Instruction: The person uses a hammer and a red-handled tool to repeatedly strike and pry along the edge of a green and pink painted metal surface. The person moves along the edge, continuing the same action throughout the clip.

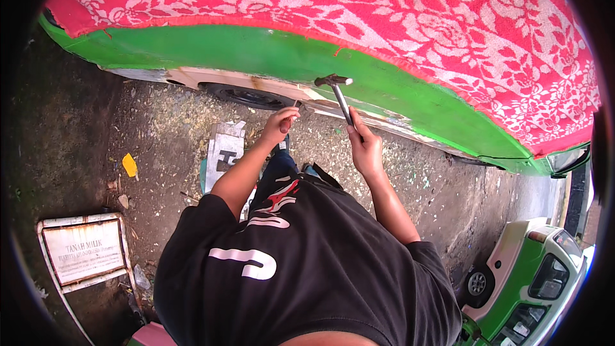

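My right hand (pixel 366 150) is closed round the handle of a hammer (pixel 341 100). The hammer's metal head points up in front of the green side of a vehicle (pixel 256 51). In my left hand (pixel 279 125) is a small hand tool (pixel 286 124) with a reddish handle and a thin metal shaft; its exact kind is too small to tell. That shaft points toward the pale, scraped lower strip (pixel 282 85) of the vehicle, close to its dark wheel (pixel 246 96). I cannot tell whether the tip touches it.
A red and white floral cloth (pixel 416 32) covers the vehicle's top. Paint-like flakes litter the ground (pixel 173 128) below. Cardboard (pixel 225 144) lies by my feet, a yellow scrap (pixel 129 164) farther left. A framed sign (pixel 85 253) stands lower left; another green and white vehicle (pixel 522 282) is lower right.
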Available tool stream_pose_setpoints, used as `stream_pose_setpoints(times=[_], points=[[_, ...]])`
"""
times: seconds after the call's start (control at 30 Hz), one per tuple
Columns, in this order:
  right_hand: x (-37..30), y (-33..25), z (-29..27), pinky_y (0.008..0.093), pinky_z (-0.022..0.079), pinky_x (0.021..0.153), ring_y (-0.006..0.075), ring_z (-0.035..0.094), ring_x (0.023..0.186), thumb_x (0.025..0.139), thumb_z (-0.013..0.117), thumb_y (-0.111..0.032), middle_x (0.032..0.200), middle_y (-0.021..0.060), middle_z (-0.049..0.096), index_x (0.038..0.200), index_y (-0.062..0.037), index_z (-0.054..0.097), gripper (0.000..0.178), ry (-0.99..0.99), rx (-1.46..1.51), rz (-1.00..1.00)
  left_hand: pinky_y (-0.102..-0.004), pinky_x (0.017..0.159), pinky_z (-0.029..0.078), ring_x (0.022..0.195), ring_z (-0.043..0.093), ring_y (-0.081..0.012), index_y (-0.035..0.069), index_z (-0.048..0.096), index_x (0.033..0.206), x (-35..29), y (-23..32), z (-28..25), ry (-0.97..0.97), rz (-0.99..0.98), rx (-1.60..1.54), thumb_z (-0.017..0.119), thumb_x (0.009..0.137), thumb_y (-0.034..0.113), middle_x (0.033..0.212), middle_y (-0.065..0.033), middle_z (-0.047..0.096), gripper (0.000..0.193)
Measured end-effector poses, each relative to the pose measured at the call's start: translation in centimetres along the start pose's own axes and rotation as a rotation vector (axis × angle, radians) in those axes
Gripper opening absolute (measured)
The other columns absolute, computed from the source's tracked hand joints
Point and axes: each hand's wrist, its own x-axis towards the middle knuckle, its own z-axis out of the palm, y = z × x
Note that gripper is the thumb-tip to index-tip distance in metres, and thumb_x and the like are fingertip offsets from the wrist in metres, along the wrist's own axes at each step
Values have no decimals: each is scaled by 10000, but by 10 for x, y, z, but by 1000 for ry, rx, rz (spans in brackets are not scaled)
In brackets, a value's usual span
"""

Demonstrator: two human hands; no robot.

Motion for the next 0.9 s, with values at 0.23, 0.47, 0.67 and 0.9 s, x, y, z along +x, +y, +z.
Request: stream_pose_setpoints(times=[0.23, 0.47, 0.67, 0.9], points=[[-12, 28, 9, 287, 470, 858, 137, 576, 1033, 954, 583, -110, 1169, 140, 646, 1366, -127, 534, 415, 24, 55, 35, -319, 870, 505, 1030, 646, -261, 14, 633, 1016, 9, 9, 2, 28, 39, 15, 599, 865, -24, 1123, -133, 661, 160], [-15, 20, 5, 205, 388, 611, 38, 404, 668, 950, 581, -96, 783, -35, 548, 1388, -144, 522, 444, 29, 31, 91, -337, 878, 513, 1022, 654, -263, 29, 641, 997, 28, 7, -2, 9, -21, -50, 571, 878, -36, 1103, -116, 671, 152], [-14, 35, 5, 206, 360, 574, 35, 381, 634, 948, 585, -106, 695, -58, 463, 1387, -144, 525, 444, 46, 53, 76, -330, 868, 510, 999, 662, -266, 24, 637, 979, 36, 7, -3, 12, 0, 18, 590, 871, -42, 1055, -121, 681, 136], [-13, 36, 5, 206, 386, 603, 36, 403, 663, 950, 586, -109, 770, -32, 538, 1384, -140, 527, 440, 68, 1, 83, -331, 865, 510, 1001, 660, -269, 18, 637, 981, 39, 17, -8, -15, -53, -15, 595, 875, -34, 1066, -126, 680, 126]])
